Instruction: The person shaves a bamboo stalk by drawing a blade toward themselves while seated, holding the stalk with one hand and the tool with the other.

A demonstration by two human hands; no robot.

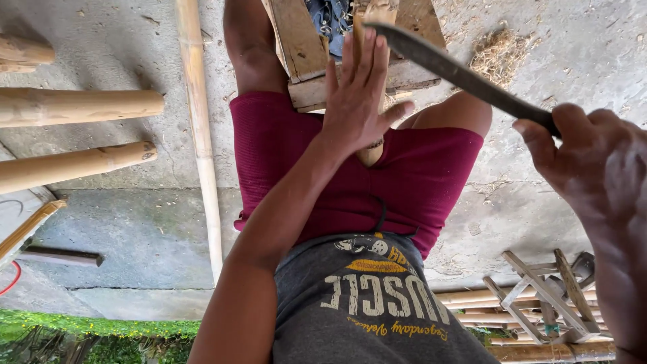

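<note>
Your left hand (pixel 357 94) lies flat, fingers spread open, pressing a pale bamboo piece (pixel 375 20) that stands upright between your knees against a wooden stool (pixel 303 47). Your right hand (pixel 593 162) is closed around the handle of a long dark blade (pixel 458 71), tip touching the bamboo's top. Bamboo poles (pixel 81 108) lie well apart on the concrete.

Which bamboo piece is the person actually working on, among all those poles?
Find the maroon shorts. Between the knees, a short bamboo piece stands against a wooden block, steadied by the flat left hand. Unlike the long poles lying on concrete, it is short and upright.
</note>
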